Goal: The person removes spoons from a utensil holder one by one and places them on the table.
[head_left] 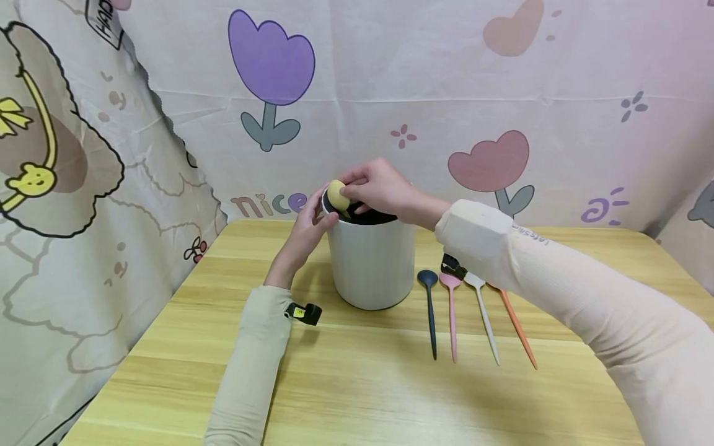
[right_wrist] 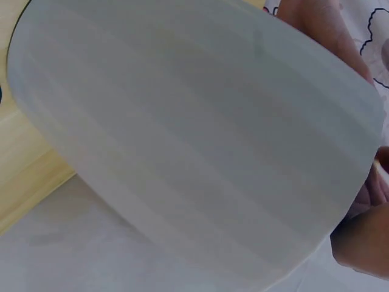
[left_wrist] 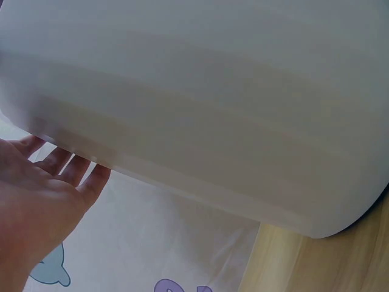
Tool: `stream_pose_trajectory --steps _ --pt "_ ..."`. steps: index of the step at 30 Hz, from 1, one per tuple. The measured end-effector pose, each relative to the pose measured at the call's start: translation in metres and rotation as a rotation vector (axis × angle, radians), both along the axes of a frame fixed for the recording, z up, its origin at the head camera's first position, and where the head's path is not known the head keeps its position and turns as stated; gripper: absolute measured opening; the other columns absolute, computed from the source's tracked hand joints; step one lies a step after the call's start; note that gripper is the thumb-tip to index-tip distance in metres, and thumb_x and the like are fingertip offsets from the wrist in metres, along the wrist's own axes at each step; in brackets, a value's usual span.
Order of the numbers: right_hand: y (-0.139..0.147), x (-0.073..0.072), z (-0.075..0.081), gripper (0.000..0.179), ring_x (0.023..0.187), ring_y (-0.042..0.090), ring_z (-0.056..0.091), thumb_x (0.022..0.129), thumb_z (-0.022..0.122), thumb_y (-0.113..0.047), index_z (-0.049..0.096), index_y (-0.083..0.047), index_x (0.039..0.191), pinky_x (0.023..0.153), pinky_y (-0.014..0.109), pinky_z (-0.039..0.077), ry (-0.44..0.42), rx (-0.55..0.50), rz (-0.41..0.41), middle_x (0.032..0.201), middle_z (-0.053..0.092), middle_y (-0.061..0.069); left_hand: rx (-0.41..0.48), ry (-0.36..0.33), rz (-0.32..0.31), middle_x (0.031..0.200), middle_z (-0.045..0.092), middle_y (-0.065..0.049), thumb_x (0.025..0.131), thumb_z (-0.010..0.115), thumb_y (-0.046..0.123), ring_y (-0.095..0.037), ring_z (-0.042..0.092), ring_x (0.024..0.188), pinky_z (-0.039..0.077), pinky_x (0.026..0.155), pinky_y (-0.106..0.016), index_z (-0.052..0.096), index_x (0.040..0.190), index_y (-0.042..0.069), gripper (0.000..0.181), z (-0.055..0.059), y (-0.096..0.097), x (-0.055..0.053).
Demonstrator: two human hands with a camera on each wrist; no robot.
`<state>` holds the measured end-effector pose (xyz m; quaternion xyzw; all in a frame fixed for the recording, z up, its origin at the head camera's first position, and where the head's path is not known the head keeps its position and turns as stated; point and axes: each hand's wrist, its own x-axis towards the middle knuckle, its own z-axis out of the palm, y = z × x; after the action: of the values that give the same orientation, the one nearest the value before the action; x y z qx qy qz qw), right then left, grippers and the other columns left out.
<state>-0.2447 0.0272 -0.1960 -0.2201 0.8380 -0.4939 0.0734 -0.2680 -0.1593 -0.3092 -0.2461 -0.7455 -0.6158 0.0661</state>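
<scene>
A tall white bucket-like container [head_left: 372, 266] with a dark inside stands upright on the table. At its left rim my left hand [head_left: 304, 229] holds it, thumb on the near side and fingers round the far side; in the left wrist view the fingertips [left_wrist: 94, 176] meet its wall. Over the opening, my right hand [head_left: 385, 189] pinches a yellow spoon [head_left: 337, 196] just below its rounded bowl. The spoon's handle goes down into the container and is mostly hidden. In the right wrist view the container's wall [right_wrist: 194, 146] covers most of the frame.
Right of the container, a dark blue spoon [head_left: 427, 278], a pink spoon [head_left: 453, 322], a white spoon [head_left: 486, 316] and an orange spoon [head_left: 519, 328] lie side by side on the wooden table [head_left: 357, 378]. A patterned cloth [head_left: 357, 74] hangs behind.
</scene>
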Motion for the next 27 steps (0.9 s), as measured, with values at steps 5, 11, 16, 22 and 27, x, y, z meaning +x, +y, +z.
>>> stream_pose_trajectory --steps 5,11,16,22,27 --pt "0.006 -0.001 0.001 0.023 0.079 0.017 0.066 0.094 0.063 -0.008 0.069 0.002 0.114 0.067 0.026 0.056 0.008 0.018 0.003 0.103 0.070 0.014 0.000 -0.003 0.003 0.153 0.031 -0.013 0.064 0.061 0.084 -0.022 0.029 0.139 0.025 0.112 -0.047 0.023 0.152 0.004 0.124 0.000 0.000 0.000" --pt "0.013 -0.004 -0.001 0.026 0.083 0.019 0.068 0.089 0.067 -0.001 0.066 0.006 0.115 0.068 0.028 0.057 -0.016 0.008 0.049 0.105 0.070 0.017 -0.003 -0.008 0.012 0.154 0.030 -0.014 0.062 0.061 0.085 -0.023 0.028 0.140 0.025 0.112 -0.048 0.023 0.152 0.004 0.127 0.001 0.001 0.001" --pt "0.016 -0.005 -0.003 0.027 0.088 0.020 0.068 0.089 0.066 0.003 0.066 0.006 0.116 0.070 0.029 0.057 -0.022 0.008 0.076 0.106 0.069 0.019 -0.017 -0.008 0.022 0.154 0.030 -0.014 0.062 0.059 0.086 -0.024 0.028 0.140 0.025 0.112 -0.049 0.024 0.152 0.005 0.127 0.001 0.000 0.001" --pt "0.021 -0.004 -0.003 0.026 0.089 0.021 0.068 0.091 0.063 0.003 0.065 0.008 0.117 0.072 0.031 0.057 0.003 -0.002 0.125 0.106 0.069 0.019 -0.020 -0.011 0.021 0.154 0.029 -0.013 0.062 0.060 0.086 -0.024 0.026 0.141 0.023 0.113 -0.048 0.023 0.152 0.005 0.127 0.001 0.001 0.002" --pt "0.024 -0.005 -0.002 0.028 0.089 0.020 0.068 0.091 0.064 0.002 0.063 0.008 0.119 0.071 0.031 0.057 0.001 -0.016 0.090 0.110 0.068 0.020 -0.008 -0.005 0.016 0.154 0.029 -0.015 0.062 0.061 0.085 -0.025 0.026 0.141 0.023 0.113 -0.048 0.023 0.152 0.003 0.128 0.001 0.001 0.001"
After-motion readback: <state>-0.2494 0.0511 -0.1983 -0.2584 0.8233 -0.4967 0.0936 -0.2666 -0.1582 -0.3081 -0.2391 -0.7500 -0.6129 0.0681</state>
